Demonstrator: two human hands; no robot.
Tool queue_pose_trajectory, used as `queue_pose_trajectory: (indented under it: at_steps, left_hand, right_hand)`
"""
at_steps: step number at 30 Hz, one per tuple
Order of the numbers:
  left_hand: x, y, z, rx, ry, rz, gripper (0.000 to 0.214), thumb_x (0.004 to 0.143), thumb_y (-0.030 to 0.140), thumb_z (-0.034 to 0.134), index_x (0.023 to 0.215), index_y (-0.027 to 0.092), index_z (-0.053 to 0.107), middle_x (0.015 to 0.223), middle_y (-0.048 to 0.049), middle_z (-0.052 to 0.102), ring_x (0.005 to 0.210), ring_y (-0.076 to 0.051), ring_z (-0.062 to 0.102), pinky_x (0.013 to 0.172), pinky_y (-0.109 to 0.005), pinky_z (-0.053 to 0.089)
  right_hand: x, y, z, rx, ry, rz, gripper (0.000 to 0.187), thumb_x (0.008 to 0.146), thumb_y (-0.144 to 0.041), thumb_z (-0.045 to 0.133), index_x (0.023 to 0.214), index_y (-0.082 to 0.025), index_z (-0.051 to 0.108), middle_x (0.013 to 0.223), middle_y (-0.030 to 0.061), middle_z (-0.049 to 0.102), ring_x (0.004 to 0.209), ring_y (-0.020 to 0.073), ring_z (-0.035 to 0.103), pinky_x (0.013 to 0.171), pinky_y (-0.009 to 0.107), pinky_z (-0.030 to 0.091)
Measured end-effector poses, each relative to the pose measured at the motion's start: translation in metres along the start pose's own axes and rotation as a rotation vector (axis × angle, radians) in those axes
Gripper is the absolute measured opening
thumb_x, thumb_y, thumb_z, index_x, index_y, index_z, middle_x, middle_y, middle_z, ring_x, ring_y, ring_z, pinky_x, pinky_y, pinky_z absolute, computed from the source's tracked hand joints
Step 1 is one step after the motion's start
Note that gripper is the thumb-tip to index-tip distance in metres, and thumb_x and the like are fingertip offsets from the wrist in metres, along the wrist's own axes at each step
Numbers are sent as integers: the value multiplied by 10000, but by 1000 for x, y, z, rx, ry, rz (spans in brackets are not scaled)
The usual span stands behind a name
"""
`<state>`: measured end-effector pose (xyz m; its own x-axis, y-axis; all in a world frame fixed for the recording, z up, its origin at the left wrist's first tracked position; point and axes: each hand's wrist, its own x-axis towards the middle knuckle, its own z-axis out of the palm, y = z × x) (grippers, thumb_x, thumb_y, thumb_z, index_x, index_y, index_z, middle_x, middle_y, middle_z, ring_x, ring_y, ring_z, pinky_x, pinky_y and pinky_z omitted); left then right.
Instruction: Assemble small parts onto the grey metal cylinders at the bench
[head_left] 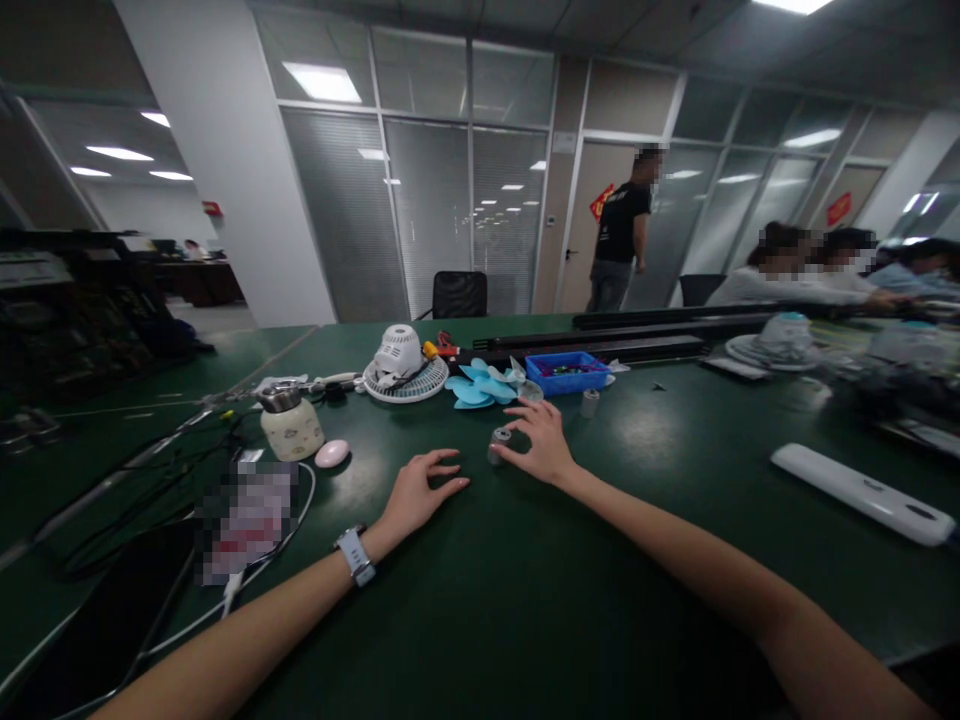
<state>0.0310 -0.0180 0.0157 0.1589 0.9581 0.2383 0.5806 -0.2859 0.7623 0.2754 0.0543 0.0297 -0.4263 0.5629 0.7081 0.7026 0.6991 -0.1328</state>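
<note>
The right hand [546, 445] curls over a little grey tube [498, 443] and grips it with the thumb and fingertips. The fingers hide part of the tube, so its far side cannot be seen. The tube stands in the middle of the green tabletop [525, 610], well away from the near edge. The left hand [417, 494] lies just beside it, released, with the fingers spread and resting on the tabletop. A watch [355, 555] sits on that wrist, but its face is too small to read.

Near the left edge a blurred patch [247, 515] covers something, and a white cable [225, 600] runs out from under it. Beside it stand a cream pot [291, 428] with a shiny lid and a pink oval thing [331, 453].

Toward the far edge lie a white fan cage [409, 382] with a white fan body [398, 350] on top, blue fan blades [478, 386], a blue tray [567, 372] and a second grey tube [590, 402]. What is in the tray is too small to tell. Long black bars [637, 342] lie behind them.

Near the right edge a long white bar [862, 492] is cut off at its end. The things at the far right corner are dim and hard to make out.

Red signs [601, 201] hang on the doors at the back, but the writing cannot be read. No labels on the tabletop can be read.
</note>
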Motion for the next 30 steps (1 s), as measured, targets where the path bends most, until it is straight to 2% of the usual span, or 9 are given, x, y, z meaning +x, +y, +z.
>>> queue_pose_trajectory:
  at_steps: [4,8,11,15,19,21,23,27,30]
  left_hand:
    - [0,7,-1,79,86,-13,419,834,546,531,1099,244,649,1105,-44,712,1113,-243,604,956,-401,442]
    - [1,9,-2,143,153,-30,436,887,544,405,807,235,702,999,-47,713,1086,-256,562,954,-414,410]
    - [2,5,-2,155,162,5,462,897,512,382,629,226,626,900,-36,713,1046,-251,552,950,-411,393]
    - [3,0,-2,145,185,5,444,874,430,402,502,215,512,980,-32,720,1075,-255,524,964,-415,375]
    - [4,0,-2,109,256,-40,409,836,356,393,459,225,481,1015,-43,713,1090,-267,502,951,-415,394]
    - [4,-1,-2,87,282,-55,401,827,338,385,452,233,481,1012,-44,710,1091,-272,498,944,-416,406]
    - [4,-2,-1,77,294,-58,400,823,330,381,445,239,479,1021,-41,708,1098,-277,494,943,-422,412]
    - [5,-6,0,94,297,-49,407,821,340,377,440,237,475,1029,-46,704,1091,-278,507,951,-435,407]
    - [6,-7,0,132,295,-29,396,834,374,380,487,229,506,950,-53,710,1043,-262,546,943,-418,400]
  right_hand:
    - [20,71,-12,-318,121,181,372,828,-538,579,890,-199,720,1214,115,619,1308,311,382,1109,527,169]
    - [24,132,-12,-520,92,239,399,836,-524,551,878,-174,738,1187,142,617,1321,318,343,1124,537,117]
    - [16,151,-4,-579,60,273,427,844,-536,521,852,-172,745,1193,150,613,1325,314,328,1124,539,108]
    - [7,154,3,-588,50,343,464,857,-553,478,881,-167,735,1223,157,599,1339,309,300,1117,545,108]
    - [6,135,-4,-569,86,391,519,845,-587,477,998,-145,701,1364,189,490,1375,339,239,1100,599,84]
    - [6,109,-10,-515,128,358,550,839,-584,507,1121,-137,662,1440,199,403,1399,352,194,1098,618,67]
    - [7,71,-13,-399,112,257,524,846,-569,529,1175,-181,651,1472,169,370,1411,344,181,1107,613,71]
    - [7,-9,-5,-50,-143,-40,338,840,-572,567,1051,-355,718,1469,27,404,1412,307,222,1123,591,110]
    - [6,-43,11,73,-260,-128,278,802,-567,626,987,-391,737,1480,3,396,1418,311,215,1121,595,101]
